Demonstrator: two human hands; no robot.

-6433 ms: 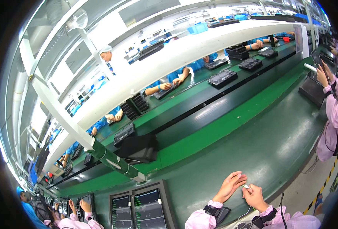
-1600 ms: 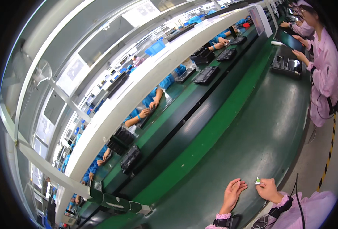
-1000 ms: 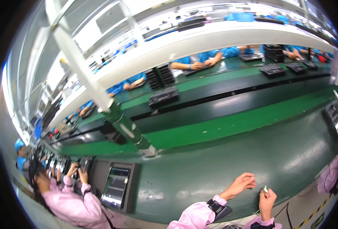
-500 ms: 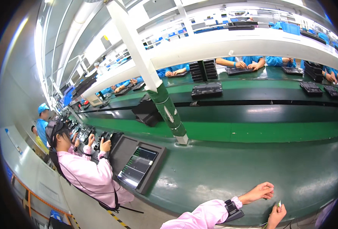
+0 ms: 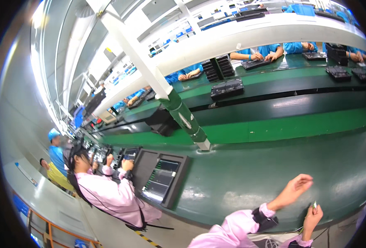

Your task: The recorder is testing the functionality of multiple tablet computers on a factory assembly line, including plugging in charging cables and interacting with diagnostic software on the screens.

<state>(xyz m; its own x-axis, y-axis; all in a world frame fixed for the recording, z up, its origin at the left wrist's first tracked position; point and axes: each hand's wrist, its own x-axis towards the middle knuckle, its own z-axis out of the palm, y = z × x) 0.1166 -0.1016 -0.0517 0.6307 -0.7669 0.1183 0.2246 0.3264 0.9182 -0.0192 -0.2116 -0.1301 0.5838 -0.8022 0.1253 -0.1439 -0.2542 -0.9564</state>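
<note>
Right hand [image 5: 312,219] pinches a small piece [image 5: 315,204] at the near edge of the bench [image 5: 236,173]

From the head view, I see the small piece, white and green, poking up from the right hand, thumb and fingers clamped on it. Its finer shape is too small to tell. The left hand [image 5: 295,190] hangs over the bench just beside it, fingers loosely curved and slightly blurred – I can see nothing in them. A black wrist strap [image 5: 265,219] sits over that pink sleeve [image 5: 232,227]. Well off to the left, along the near edge, lies a dark grey tray [image 5: 145,167] with a dark glossy panel [image 5: 165,177] inside – a co-worker in pink [image 5: 108,196] stands by it. At the far edge, a green-wrapped post [image 5: 186,119] meets the bench.
</note>
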